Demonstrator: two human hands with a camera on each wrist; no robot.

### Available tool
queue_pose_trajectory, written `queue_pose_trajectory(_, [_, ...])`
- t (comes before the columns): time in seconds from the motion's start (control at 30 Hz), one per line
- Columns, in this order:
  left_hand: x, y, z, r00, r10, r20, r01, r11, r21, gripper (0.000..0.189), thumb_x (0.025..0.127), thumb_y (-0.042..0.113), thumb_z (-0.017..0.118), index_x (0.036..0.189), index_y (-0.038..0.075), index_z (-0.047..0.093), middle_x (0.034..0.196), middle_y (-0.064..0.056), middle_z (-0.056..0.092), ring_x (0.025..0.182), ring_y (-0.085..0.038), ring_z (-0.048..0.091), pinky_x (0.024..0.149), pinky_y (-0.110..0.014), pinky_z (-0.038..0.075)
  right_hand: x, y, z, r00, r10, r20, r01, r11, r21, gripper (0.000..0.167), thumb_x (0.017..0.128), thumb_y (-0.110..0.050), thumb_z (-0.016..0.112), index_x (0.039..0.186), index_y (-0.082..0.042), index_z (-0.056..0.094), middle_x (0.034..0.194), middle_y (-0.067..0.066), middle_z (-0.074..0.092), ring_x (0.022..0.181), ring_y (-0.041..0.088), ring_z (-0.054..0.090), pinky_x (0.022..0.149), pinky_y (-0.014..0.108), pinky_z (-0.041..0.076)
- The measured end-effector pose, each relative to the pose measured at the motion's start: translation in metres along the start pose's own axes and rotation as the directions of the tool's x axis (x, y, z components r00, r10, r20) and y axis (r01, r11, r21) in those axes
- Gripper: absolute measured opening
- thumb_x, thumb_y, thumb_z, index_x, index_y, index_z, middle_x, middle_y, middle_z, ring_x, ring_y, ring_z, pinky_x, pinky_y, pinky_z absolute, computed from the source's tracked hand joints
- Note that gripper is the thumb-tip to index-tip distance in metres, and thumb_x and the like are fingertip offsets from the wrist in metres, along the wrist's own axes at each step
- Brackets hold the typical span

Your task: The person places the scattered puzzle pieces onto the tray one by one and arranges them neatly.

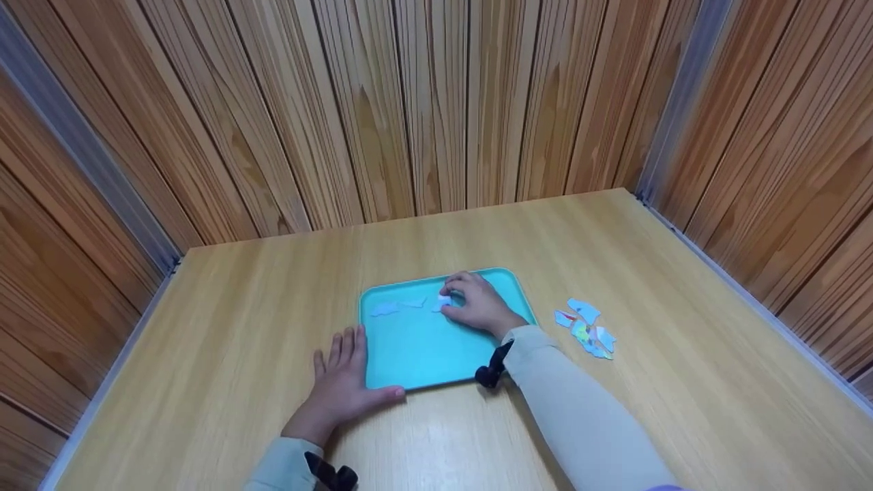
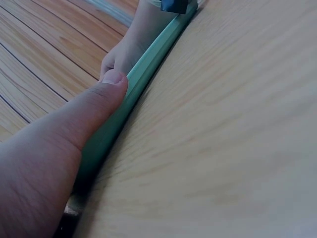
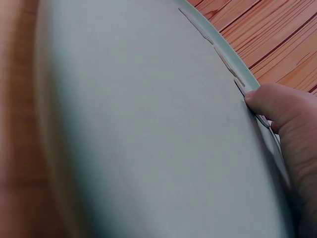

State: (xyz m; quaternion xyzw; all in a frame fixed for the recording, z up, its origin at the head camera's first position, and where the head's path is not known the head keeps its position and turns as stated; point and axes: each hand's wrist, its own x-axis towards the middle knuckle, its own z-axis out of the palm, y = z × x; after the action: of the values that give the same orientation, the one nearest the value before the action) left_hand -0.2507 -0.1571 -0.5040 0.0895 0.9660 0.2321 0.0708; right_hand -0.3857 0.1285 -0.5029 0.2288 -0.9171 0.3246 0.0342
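Observation:
A turquoise tray [image 1: 416, 354] lies on the table, with two torn pale-blue paper pieces side by side near its far edge, a left one [image 1: 385, 309] and a right one [image 1: 413, 303]. My right hand [image 1: 481, 303] reaches over the tray's right side and pinches another pale paper piece [image 1: 445, 300] in line with them. In the right wrist view the thumb [image 3: 267, 101] sits low over the tray floor, on that piece. My left hand [image 1: 344, 382] lies at the tray's near-left corner, fingers straight along the left side, thumb [image 2: 111, 84] against the near rim.
Several torn paper pieces [image 1: 588, 331], pale blue with some yellow and red, lie in a loose pile on the table [image 1: 273, 307] to the right of the tray. Wood-panelled walls [image 1: 436, 109] stand behind and on both sides. Each sleeve cuff carries a black strap.

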Motion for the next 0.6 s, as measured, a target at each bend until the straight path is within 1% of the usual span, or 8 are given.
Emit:
queue_pose_trajectory(0.17, [0.0001,0.0003,-0.001,1.0,0.0,0.006,0.0,1.0,-0.004,0.137,0.071,0.09,0.059,0.162,0.011,-0.007,0.168,-0.017,-0.009,0.153,-0.039,-0.015,0.114,-0.066,-0.015,-0.0006,-0.0002,-0.0018,1.0,0.002,0.007,-0.002,1.0,0.004,0.028,0.096,-0.035,0.069,0.118,-0.018,0.071,0.135,0.0,0.057,0.132,0.022,0.047,0.112,0.045,0.036])
queue_pose_trajectory(0.3, [0.0001,0.0005,-0.0016,1.0,-0.002,0.009,0.002,1.0,-0.012,0.137,0.07,0.09,0.06,0.162,0.012,-0.007,0.168,-0.017,-0.009,0.153,-0.039,-0.015,0.114,-0.066,-0.016,-0.001,-0.0004,-0.0021,1.0,-0.003,-0.001,0.003,1.0,0.017,0.03,0.097,-0.033,0.069,0.122,-0.017,0.071,0.135,0.001,0.057,0.132,0.023,0.047,0.112,0.045,0.036])
queue_pose_trajectory(0.43, [0.0006,0.0007,-0.0009,1.0,-0.003,0.01,0.003,1.0,-0.003,0.137,0.07,0.09,0.059,0.162,0.012,-0.007,0.168,-0.016,-0.009,0.153,-0.038,-0.015,0.114,-0.066,-0.016,-0.0018,-0.0001,-0.0022,1.0,0.003,0.006,-0.003,1.0,0.013,0.032,0.098,-0.034,0.068,0.124,-0.017,0.07,0.135,0.0,0.057,0.132,0.023,0.047,0.112,0.044,0.037])
queue_pose_trajectory(0.6, [0.0026,0.0001,0.0006,1.0,-0.006,-0.003,0.006,1.0,0.009,0.139,0.07,0.089,0.061,0.162,0.009,-0.006,0.168,-0.019,-0.007,0.153,-0.039,-0.014,0.114,-0.067,-0.015,-0.0001,0.0002,-0.0011,0.999,-0.039,-0.002,0.039,0.999,-0.008,0.031,0.097,-0.032,0.068,0.123,-0.014,0.071,0.134,0.004,0.058,0.132,0.026,0.048,0.112,0.045,0.037])
